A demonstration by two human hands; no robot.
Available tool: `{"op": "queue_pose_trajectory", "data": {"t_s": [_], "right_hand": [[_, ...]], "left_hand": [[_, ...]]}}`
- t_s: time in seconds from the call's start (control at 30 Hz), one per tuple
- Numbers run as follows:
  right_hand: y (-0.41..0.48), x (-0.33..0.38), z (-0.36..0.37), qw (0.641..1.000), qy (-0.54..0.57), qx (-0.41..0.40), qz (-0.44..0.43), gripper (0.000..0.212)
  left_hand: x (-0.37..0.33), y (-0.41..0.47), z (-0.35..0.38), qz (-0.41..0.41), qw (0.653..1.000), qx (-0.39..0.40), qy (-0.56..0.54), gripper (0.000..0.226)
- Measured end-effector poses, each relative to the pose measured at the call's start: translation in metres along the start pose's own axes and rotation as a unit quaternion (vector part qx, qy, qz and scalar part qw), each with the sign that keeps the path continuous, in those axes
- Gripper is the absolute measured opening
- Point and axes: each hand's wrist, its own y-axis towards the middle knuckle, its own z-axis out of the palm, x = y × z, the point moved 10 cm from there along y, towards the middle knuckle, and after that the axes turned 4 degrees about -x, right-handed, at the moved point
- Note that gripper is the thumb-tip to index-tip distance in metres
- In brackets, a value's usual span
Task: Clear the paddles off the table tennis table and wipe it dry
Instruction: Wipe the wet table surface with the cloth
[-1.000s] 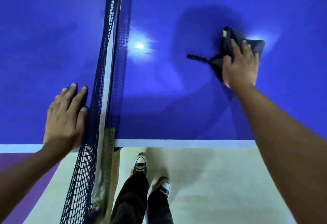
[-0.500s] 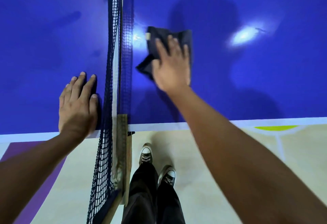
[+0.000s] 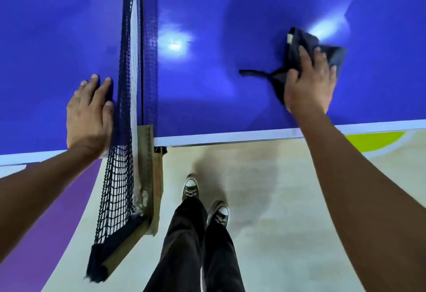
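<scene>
Dark cloth (image 3: pixel 302 39), crumpled, lying on the blue tabletop (image 3: pixel 230 98) on its right half, well to the right of the net and near the white edge line (image 3: pixel 230 134). Thin twisted strip trailing from it to the left, small pale tag at its far left corner.

Pressed from above by the right hand (image 3: pixel 309 86), palm down. Fingers (image 3: pixel 321 57) spread and nearly straight across the fabric, thumb beside the gathered fold on the left, pushing down rather than curling round the cloth. Right forearm reaching diagonally from the lower right corner over the near edge of the tabletop.

Left hand (image 3: pixel 88 116) palm down on the bare left half, its fingers straight and close together, holding nothing. Thumb side against the net (image 3: pixel 124 72), wrist over the edge line, forearm entering from the lower left.

Black mesh net upright between the two hands, running out past the table edge beside a wooden post (image 3: pixel 147 153) fixed at the side, loose lower end draped outward.

Bright lamp reflection (image 3: pixel 174 46) on the glossy surface just right of the net, a second one beyond the cloth, beside a large dark shadow.

Below the edge, pale floor (image 3: pixel 299 222) with a purple band (image 3: pixel 46 222) at left and a yellow-green patch (image 3: pixel 373 139) at right. Black trousers (image 3: pixel 184 245) and two dark lace-up shoes (image 3: pixel 190 189) between the arms.
</scene>
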Motion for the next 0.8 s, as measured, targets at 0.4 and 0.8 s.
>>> {"op": "queue_pose_trajectory", "data": {"t_s": [0.4,0.8], "right_hand": [[-0.162,0.200,0.053,0.963,0.033,0.046,-0.262,0.065],[-0.141,0.103,0.024,0.979,0.081,-0.016,-0.185,0.058]], "left_hand": [[0.011,0.000,0.005,0.001,1.000,-0.007,-0.008,0.058],[0.030,0.002,0.015,0.034,0.999,-0.017,-0.014,0.052]]}}
